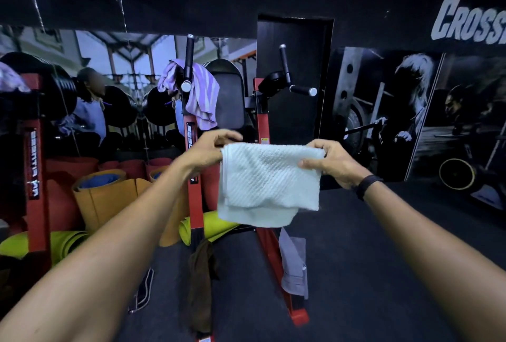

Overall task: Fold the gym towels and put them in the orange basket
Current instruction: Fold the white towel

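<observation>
While hands hold towel (269, 182), red frame (195, 166) behind

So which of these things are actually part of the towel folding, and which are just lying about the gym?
Part of the job:
- pale towel, held up, partly folded
- left hand and right hand pinching its top corners
- purple striped towel draped on the red machine
- brown cloth and grey cloth hanging low on the machine

Just lying about:
- rolled mats
- weight plates
- wall poster

No orange basket is in view.
</observation>
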